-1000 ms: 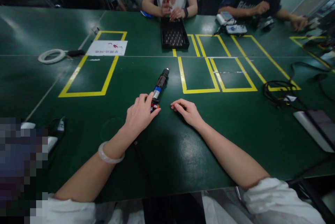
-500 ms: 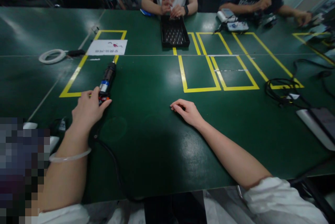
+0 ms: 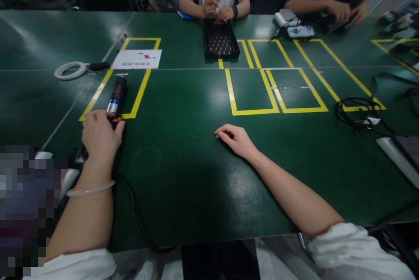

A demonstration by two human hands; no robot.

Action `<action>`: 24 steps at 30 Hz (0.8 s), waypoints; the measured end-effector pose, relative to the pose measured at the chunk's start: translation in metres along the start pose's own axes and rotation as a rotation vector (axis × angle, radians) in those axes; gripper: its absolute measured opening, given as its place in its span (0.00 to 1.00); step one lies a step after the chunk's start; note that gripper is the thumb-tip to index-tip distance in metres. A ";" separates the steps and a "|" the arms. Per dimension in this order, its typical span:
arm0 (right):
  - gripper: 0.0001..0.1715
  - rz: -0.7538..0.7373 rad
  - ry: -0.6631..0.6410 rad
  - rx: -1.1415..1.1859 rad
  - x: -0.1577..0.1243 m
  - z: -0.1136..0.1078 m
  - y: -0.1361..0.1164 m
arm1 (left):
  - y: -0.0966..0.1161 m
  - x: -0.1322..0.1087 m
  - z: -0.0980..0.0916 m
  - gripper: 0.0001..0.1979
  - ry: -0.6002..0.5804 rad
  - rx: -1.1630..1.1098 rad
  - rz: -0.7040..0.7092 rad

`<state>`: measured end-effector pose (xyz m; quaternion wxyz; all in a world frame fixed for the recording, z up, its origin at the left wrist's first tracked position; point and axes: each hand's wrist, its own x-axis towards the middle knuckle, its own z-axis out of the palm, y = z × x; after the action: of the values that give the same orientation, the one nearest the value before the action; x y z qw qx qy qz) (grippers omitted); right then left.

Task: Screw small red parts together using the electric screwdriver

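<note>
My left hand (image 3: 101, 136) is wrapped from above around an electric screwdriver (image 3: 115, 96). The tool has a black nose, a blue and silver band and a red-orange part beside my thumb. It lies low over the table, nose pointing away from me, within a yellow taped outline (image 3: 141, 92). A black cord (image 3: 132, 201) runs back from it towards the table's near edge. On the bare green tabletop (image 3: 183, 175), my right hand (image 3: 237, 140) rests with its fingers curled in and the thumb near the index finger. Nothing shows in it.
A white printed card (image 3: 137, 59) lies at the outline's far end, beside a coiled white cable (image 3: 70, 70). Across the table a person holds a tool over a black tray (image 3: 221, 46) of small metal pieces. More taped outlines and a black cable coil (image 3: 355, 114) are on the right.
My left hand has shifted left with the electric screwdriver, bringing its nose away from the outline's right-hand tape. My right hand has stayed in place. The far-right person's hands have come together.
</note>
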<state>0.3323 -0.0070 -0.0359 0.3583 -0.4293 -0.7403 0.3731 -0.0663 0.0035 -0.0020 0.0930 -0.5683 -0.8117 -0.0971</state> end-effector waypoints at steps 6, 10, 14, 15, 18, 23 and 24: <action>0.10 0.006 -0.002 0.004 0.000 -0.001 -0.001 | 0.001 -0.002 -0.005 0.20 -0.034 -0.030 -0.039; 0.10 0.007 -0.004 0.003 0.000 0.000 -0.001 | 0.005 -0.005 -0.010 0.23 0.056 -0.101 -0.006; 0.10 0.003 -0.010 0.001 0.001 0.000 0.000 | 0.044 -0.017 -0.018 0.23 0.027 -0.405 0.144; 0.09 0.007 -0.011 0.002 0.001 0.000 0.000 | 0.060 -0.022 -0.020 0.23 -0.056 -0.531 0.206; 0.09 0.029 -0.018 0.043 0.000 0.000 0.000 | 0.113 -0.041 -0.024 0.24 -0.380 -0.838 0.365; 0.19 -0.043 -0.094 0.199 -0.001 0.001 0.000 | 0.169 -0.064 -0.021 0.31 -0.895 -1.119 0.567; 0.20 -0.059 -0.113 0.207 -0.001 0.001 0.000 | 0.173 -0.067 -0.018 0.32 -0.952 -1.158 0.575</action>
<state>0.3319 -0.0087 -0.0366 0.3692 -0.3466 -0.7292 0.4603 0.1200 -0.0035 0.0071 -0.5512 -0.6938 -0.4068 -0.2223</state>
